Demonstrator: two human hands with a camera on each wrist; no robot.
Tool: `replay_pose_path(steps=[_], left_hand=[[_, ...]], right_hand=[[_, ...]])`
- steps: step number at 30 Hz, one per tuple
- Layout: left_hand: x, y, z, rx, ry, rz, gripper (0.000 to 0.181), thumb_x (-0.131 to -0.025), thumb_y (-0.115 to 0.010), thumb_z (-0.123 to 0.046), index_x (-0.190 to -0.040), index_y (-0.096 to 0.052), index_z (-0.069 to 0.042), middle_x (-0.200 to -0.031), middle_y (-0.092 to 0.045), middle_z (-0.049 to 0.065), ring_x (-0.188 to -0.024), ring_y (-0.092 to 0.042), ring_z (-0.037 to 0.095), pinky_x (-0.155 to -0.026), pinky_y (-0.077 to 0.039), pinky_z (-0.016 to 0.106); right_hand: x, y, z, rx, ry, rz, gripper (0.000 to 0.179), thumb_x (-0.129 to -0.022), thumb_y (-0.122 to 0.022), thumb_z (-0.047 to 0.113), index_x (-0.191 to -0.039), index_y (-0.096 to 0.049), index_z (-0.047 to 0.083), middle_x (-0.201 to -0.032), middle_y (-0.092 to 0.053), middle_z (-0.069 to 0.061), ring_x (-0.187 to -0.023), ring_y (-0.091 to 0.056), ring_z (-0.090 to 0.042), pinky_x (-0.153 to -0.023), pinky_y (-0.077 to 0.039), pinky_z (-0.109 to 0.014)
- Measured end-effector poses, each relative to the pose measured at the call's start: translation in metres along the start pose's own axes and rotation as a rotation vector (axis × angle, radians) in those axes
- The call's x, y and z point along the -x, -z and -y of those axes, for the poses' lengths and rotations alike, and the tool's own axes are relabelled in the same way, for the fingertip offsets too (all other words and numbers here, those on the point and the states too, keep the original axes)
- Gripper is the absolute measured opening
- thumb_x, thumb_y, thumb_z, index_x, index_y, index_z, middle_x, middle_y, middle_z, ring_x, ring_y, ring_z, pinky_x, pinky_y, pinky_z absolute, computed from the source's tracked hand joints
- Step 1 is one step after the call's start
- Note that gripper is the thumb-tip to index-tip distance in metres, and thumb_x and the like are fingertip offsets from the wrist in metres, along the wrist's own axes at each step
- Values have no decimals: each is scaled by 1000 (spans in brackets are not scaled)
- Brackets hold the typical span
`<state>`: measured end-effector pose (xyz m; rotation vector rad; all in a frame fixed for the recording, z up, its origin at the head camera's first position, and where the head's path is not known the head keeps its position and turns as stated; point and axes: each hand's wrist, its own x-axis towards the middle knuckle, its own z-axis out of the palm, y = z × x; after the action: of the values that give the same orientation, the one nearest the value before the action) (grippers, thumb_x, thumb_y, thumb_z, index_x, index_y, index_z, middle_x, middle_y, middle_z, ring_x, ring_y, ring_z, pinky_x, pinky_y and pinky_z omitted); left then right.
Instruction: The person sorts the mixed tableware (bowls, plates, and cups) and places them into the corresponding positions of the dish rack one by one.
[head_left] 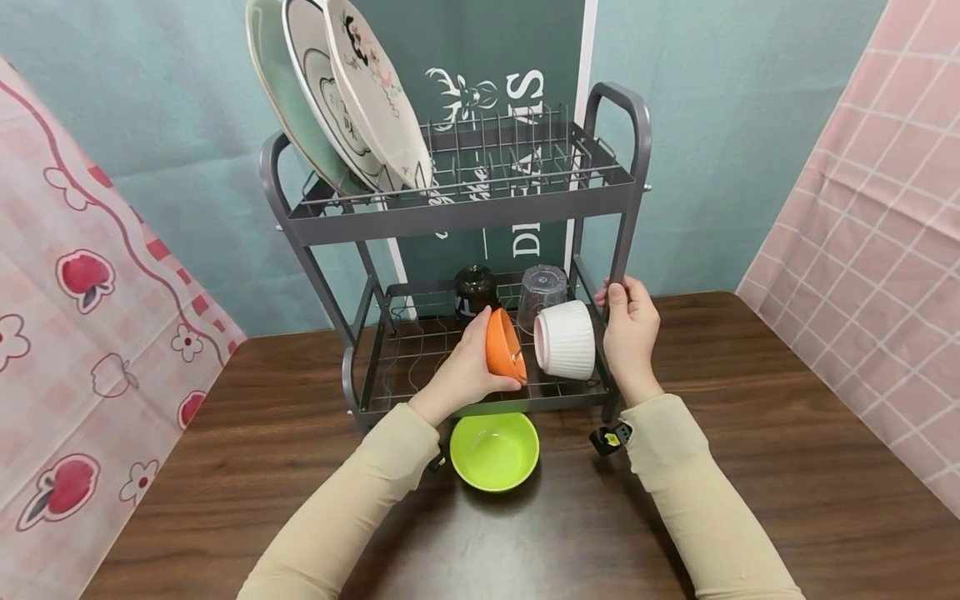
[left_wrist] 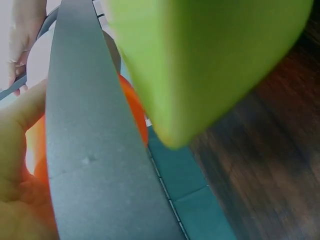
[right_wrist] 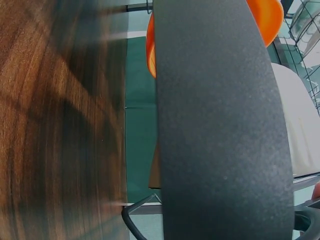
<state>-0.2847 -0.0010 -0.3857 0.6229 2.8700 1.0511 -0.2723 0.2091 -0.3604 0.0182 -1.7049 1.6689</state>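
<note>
My left hand point(head_left: 474, 364) holds an orange bowl point(head_left: 501, 343) tipped on its side over the lower shelf of a grey two-tier dish rack point(head_left: 465, 218). Just right of the bowl, a ribbed white cup point(head_left: 568, 340) lies on its side, its mouth facing left. My right hand point(head_left: 632, 333) grips the rack's right front post, beside that cup. In the left wrist view the rack's lower rail point(left_wrist: 100, 150) covers much of the orange bowl point(left_wrist: 134, 107). The right wrist view shows the white cup point(right_wrist: 300, 125) behind the rail, with only a fingertip at the edge.
A lime green bowl point(head_left: 495, 454) stands on the wooden table point(head_left: 285, 467) before the rack. Behind the hands are a dark cup point(head_left: 475, 290) and an upturned clear glass point(head_left: 543, 292). Several plates point(head_left: 375, 92) lean in the upper tier's left side.
</note>
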Motion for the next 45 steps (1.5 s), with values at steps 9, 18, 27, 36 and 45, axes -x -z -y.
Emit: replay_pose_path(steps=[9,18,27,36,45], left_hand=[[2,0,1,11,26,24,121,-67,-83,-30,-149,5,-16,-154,-16,10,-137,-29,29,-108,-32,47],[7,5,0,-11,100,58,126,-67,-83,-31,-148,12,-15,-154,-17,12,-142,-14,32,-112,-20,53],[24,11,2,-9,90,69,125,-66,-83,-36,-149,9,-18,-156,-11,11,-144,-7,30,-113,-16,54],[49,18,2,-30,73,72,121,-68,-80,-39,-149,7,-19,-156,-6,11,-144,-7,32,-113,-14,55],[81,21,12,34,-91,112,118,-68,-81,-34,-150,3,-17,-157,-3,2,-145,0,27,-115,-5,52]], right_hand=[[0,1,1,27,-2,3,31,-97,-44,16,-106,-55,-11,-79,-56,4,-78,-55,-7,-78,-43,-21],[0,0,-1,11,0,-2,25,-97,-44,16,-101,-57,-6,-78,-56,6,-77,-55,-8,-77,-42,-22],[1,0,2,33,-6,-6,31,-97,-44,16,-106,-55,-12,-77,-56,7,-77,-55,-5,-80,-43,-27],[1,0,-2,28,-12,-12,30,-97,-44,16,-106,-55,-11,-78,-56,5,-78,-56,-8,-78,-43,-22],[0,0,-4,13,3,-16,30,-97,-45,15,-106,-55,-12,-78,-57,4,-79,-57,-13,-77,-43,-19]])
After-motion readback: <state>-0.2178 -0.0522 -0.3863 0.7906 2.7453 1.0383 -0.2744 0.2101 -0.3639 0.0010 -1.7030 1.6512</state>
